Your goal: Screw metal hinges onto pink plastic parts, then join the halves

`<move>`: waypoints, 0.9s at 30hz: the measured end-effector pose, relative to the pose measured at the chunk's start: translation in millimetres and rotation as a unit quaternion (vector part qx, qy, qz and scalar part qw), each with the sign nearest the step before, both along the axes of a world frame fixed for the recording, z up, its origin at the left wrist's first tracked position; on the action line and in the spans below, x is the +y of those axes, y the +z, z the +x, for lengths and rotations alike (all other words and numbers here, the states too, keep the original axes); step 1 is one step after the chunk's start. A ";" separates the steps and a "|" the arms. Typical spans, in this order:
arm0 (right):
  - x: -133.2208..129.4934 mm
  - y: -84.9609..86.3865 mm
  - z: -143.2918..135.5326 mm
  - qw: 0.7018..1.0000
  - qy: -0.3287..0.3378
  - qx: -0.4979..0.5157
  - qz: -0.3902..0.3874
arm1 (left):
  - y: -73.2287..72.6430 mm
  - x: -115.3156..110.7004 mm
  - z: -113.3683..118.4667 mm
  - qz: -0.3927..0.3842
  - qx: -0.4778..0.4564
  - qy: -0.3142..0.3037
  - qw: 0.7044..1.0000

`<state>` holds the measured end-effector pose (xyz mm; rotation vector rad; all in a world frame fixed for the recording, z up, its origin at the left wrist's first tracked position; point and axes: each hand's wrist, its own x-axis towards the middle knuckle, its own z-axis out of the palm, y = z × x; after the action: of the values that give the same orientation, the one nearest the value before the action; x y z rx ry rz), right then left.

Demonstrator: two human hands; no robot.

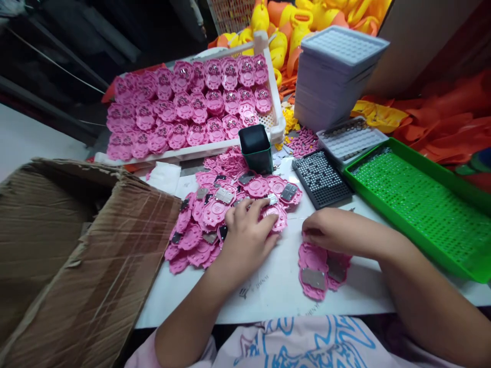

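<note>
My left hand [247, 227] rests on a heap of pink scalloped plastic casings [215, 212], several with grey metal plates [224, 195] or black parts. Its fingers are spread, and the thumb and index finger touch a pink casing at the heap's right edge. To the right, my right hand [326, 230] is curled with its fingers pinched at the upper end of a pink plastic casing [312, 266]. That casing lies on the white table covering and carries a grey plate. Partly beneath my right wrist is another pink casing [339, 268]; my right fingertips are mostly hidden.
A cardboard box [95, 245] stands at left. Behind the heap are a white crate [278, 120] of pink assemblies and a dark green cup [256, 151]. A black grid tray [324, 179], green tray [418, 204] and stacked white trays [333, 82] stand right; yellow and orange parts [303, 30] lie behind.
</note>
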<state>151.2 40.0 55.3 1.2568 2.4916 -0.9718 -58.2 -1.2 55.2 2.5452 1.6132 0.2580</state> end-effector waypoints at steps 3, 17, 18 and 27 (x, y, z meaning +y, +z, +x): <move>-2.2 1.1 2.9 1.000 0.019 -0.021 -0.001 | -1.4 0.2 -0.5 0.011 -0.015 -0.002 1.000; 36.1 20.9 -7.5 0.958 -0.151 0.082 0.231 | 7.0 1.1 -9.1 0.136 -0.153 -0.023 0.979; 50.7 21.0 -6.1 0.954 -0.145 0.042 0.260 | 8.5 0.7 -9.6 0.142 -0.166 -0.025 0.976; 157.7 -5.1 -15.5 0.959 -0.084 -0.100 0.250 | 11.0 -2.4 -13.9 0.083 -0.423 0.016 0.902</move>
<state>135.6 197.7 50.2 1.6316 2.5813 -0.2140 -72.1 -3.6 66.2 2.0003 1.2875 1.3278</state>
